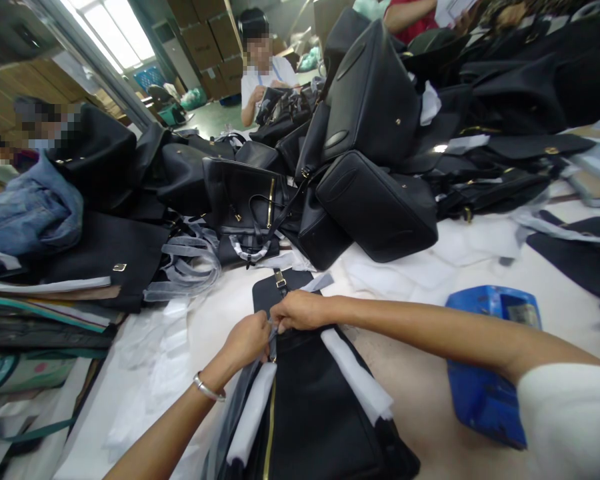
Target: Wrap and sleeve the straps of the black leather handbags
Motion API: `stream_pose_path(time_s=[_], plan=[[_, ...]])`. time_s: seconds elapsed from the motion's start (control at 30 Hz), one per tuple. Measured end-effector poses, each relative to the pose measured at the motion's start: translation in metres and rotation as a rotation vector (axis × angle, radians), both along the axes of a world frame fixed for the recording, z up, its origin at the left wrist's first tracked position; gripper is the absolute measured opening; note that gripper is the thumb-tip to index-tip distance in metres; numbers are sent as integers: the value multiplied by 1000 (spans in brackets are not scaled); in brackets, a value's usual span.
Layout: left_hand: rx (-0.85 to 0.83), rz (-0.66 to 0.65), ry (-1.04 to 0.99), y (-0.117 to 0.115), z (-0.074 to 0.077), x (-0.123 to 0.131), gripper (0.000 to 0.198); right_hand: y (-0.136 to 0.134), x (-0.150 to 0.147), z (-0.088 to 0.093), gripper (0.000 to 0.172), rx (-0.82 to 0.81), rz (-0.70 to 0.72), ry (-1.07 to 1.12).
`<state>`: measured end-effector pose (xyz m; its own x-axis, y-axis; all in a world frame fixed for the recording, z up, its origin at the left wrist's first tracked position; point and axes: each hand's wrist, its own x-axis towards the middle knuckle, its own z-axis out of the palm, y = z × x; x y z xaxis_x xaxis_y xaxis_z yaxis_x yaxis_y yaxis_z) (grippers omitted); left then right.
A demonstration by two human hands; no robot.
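A black backpack (320, 407) lies on the table in front of me, a gold zipper along its left side and a gold buckle on its flap. White wrapping covers both of its straps. Over the bag's upper part, my left hand (250, 337) is closed, with a silver bangle on the wrist. Touching it, my right hand (300, 311) is closed too. Between the fingertips runs a greyish translucent plastic strip (273, 343); both hands seem to pinch it, though the fingers partly hide it.
Black bags (375, 207) are piled across the back. Clear plastic strips (190, 267) lie coiled at left, near a denim garment (35, 200). A blue plastic container (485, 400) is under my right forearm. Across the table sits a person (267, 70) handling bags.
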<state>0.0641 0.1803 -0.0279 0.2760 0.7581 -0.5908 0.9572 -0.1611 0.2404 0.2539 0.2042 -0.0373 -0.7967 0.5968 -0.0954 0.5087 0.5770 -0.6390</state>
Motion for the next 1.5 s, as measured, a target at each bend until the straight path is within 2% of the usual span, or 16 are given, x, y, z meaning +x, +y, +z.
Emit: stream_pose_path(time_s=[0.13, 0.23, 0.3, 0.4, 0.53, 0.63, 0.77, 0.9, 1.0, 1.13, 1.3, 1.5], plan=[[48, -58, 79, 2, 4, 7, 27, -1, 6, 0, 27, 3, -113, -126], [116, -110, 161, 2, 7, 16, 26, -5, 8, 2, 18, 84, -121, -235], [159, -148, 210, 1, 9, 24, 26, -8, 8, 2, 16, 75, -108, -238], [192, -195, 249, -1, 11, 35, 29, -7, 8, 3, 17, 5, -96, -210], [187, -219, 247, -3, 9, 47, 29, -4, 14, 4, 26, -107, -114, -153], [184, -223, 231, -3, 3, 52, 27, -3, 18, 0, 21, -237, -112, -126], [211, -203, 217, -5, -4, 54, 27, -5, 19, -10, 11, -282, -154, -77], [249, -143, 189, -7, -8, 47, 29, -7, 16, -15, 14, -270, -201, -87], [219, -61, 135, -7, -9, 36, 32, -6, 13, -14, 15, -297, -222, -117], [126, 28, 35, -8, -14, 24, 36, -3, 11, -14, 20, -426, -232, -141], [140, 57, -31, -12, -20, 26, 26, -2, 10, -12, 15, -663, -255, -124], [126, 53, -99, -13, -17, 31, 17, -3, -5, -5, 15, -725, -371, -179]])
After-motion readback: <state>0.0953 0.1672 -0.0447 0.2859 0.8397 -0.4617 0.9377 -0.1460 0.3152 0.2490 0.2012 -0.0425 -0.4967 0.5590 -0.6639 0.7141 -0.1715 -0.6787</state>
